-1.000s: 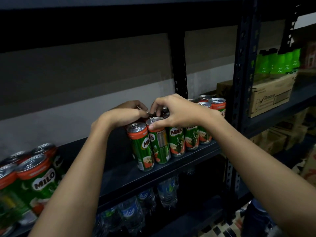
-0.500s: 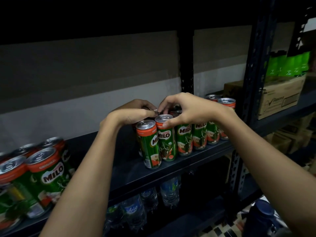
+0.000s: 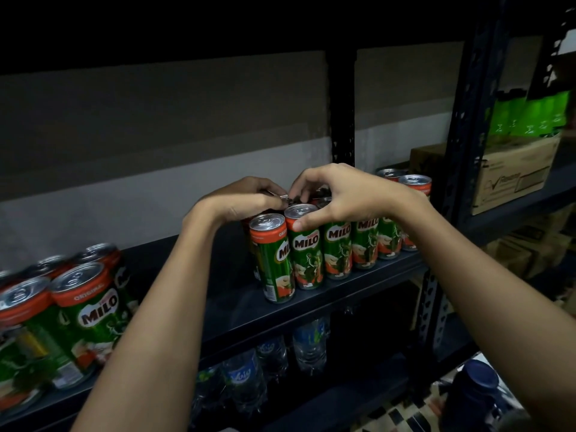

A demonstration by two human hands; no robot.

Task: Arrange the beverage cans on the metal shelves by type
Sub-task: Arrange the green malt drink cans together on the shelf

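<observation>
Hands crowd the Milo cans (image 3: 307, 254) on the shelf (image 3: 311, 304): right hand (image 3: 343, 198) pinching one rim, left hand (image 3: 246, 201) curled behind, hold unclear; a nudge could topple the front can (image 3: 272, 260)

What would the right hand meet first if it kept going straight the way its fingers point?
Probably the left hand: the right hand points leftward over the Milo cans, fingertips nearly touching it already, though depth is unclear.
</observation>
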